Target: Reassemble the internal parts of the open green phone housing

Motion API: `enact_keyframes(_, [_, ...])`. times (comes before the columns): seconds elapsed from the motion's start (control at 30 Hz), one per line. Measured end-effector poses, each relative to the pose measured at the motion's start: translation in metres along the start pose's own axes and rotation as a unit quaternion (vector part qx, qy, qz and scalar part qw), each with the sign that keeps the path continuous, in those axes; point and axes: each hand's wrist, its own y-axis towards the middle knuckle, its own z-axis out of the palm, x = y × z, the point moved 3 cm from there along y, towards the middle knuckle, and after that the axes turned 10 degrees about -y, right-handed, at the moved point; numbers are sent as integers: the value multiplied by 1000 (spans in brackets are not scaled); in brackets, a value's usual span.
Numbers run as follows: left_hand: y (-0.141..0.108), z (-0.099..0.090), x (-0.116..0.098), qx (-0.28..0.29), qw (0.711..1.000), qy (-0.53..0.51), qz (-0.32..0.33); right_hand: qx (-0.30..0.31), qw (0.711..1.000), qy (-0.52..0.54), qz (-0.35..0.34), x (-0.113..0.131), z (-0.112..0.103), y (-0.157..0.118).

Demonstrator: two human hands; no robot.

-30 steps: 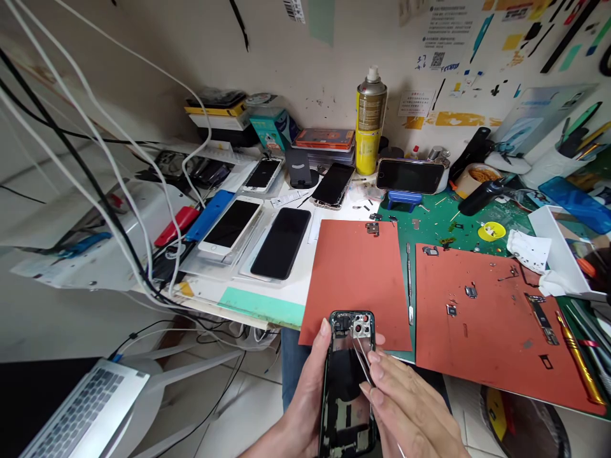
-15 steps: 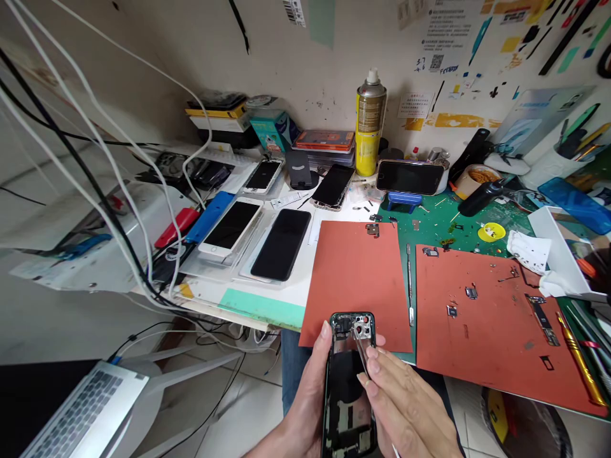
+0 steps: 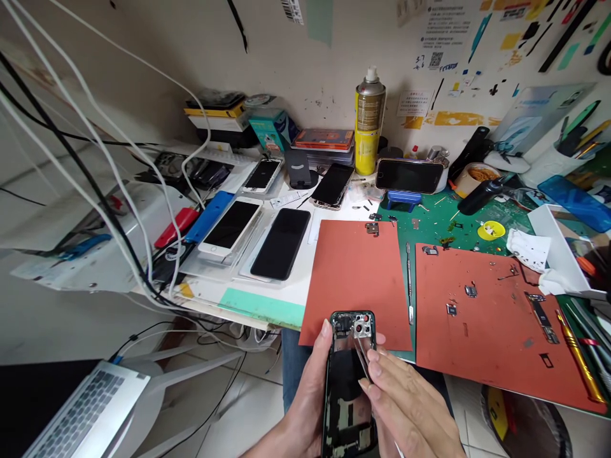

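An opened phone housing (image 3: 347, 394) is held upright at the near edge of the bench, its inside facing me. My left hand (image 3: 305, 394) wraps its left side, thumb along the edge near the top, with fingertips showing past the right side. My right hand (image 3: 405, 401) is closed on a pair of metal tweezers (image 3: 361, 353). Their tips are at the camera module (image 3: 361, 326) in the upper right corner of the housing; whether they touch it I cannot tell. Behind the housing lies a bare red-brown mat (image 3: 358, 273) with a small metal part (image 3: 372, 229) at its top.
A metal spudger (image 3: 409, 286) lies between the two mats. Small phone parts, including a long board (image 3: 543, 318), and a gold screwdriver (image 3: 580, 359) lie on the right mat (image 3: 496, 356). Several phones, one black (image 3: 281, 245), rest at left. A spray can (image 3: 369, 124) stands behind.
Almost nothing differs. The right hand and tweezers have shifted very slightly, with the tips still at the camera module; the left hand keeps its hold on the housing.
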Motion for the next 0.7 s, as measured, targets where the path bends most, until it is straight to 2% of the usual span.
enact_keyframes(0.17, [1, -5, 1, -7, 1000, 0, -13, 20, 999, -13, -27, 0, 0, 6])
enact_keyframes(0.33, [1, -13, 1, -18, 1000, -13, -5, 9, 997, -56, -59, 6, -1, 13])
enact_keyframes(0.53, [0, -17, 1, -26, 999, -17, 9, 53, 989, -84, -106, 11, -3, 28])
enact_keyframes(0.7, [1, -20, 1, -31, 999, -22, 1, 75, 987, -86, -110, 11, -4, 33])
